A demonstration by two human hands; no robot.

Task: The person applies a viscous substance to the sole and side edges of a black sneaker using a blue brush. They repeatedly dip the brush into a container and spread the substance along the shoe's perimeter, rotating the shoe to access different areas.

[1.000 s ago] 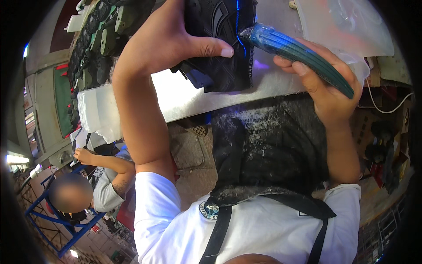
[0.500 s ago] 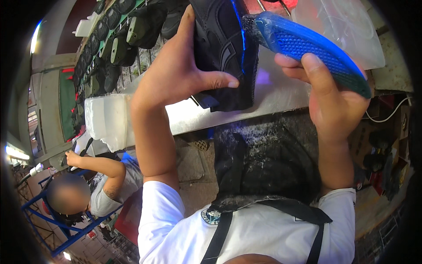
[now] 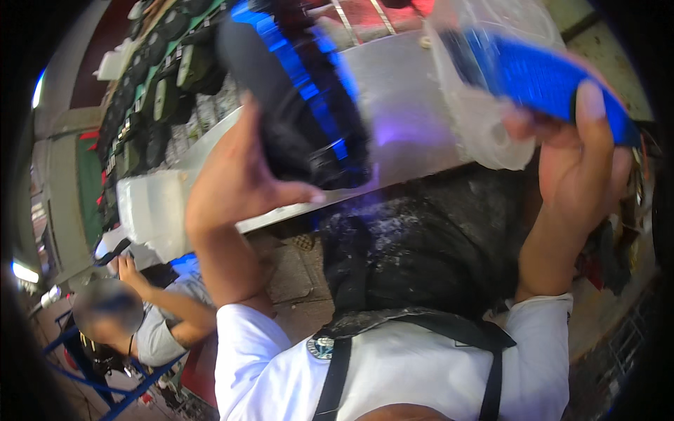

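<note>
My left hand (image 3: 228, 179) grips a black shoe (image 3: 281, 119) above the metal bench, thumb and fingers around its side. Motion smears the shoe, and bright blue glowing bands run along its edge. At the right, my right hand (image 3: 579, 158) is closed around a brush (image 3: 547, 81) with a textured blue handle. The brush head is over the cloudy plastic container (image 3: 509, 144), well apart from the shoe. Blur hides the bristles, so I cannot tell whether they touch the container.
A metal bench (image 3: 411, 123) runs in front of me, with a violet glow on it. Black shoes and soles (image 3: 165, 98) hang on a rack at far left. A whitish plastic tub (image 3: 151, 210) stands left of my arm. A co-worker (image 3: 172, 309) in grey is at lower left.
The brush has come off the shoe's edge and moved right, over the plastic container. The shoe has shifted left and turned, showing more of its glowing edge.
</note>
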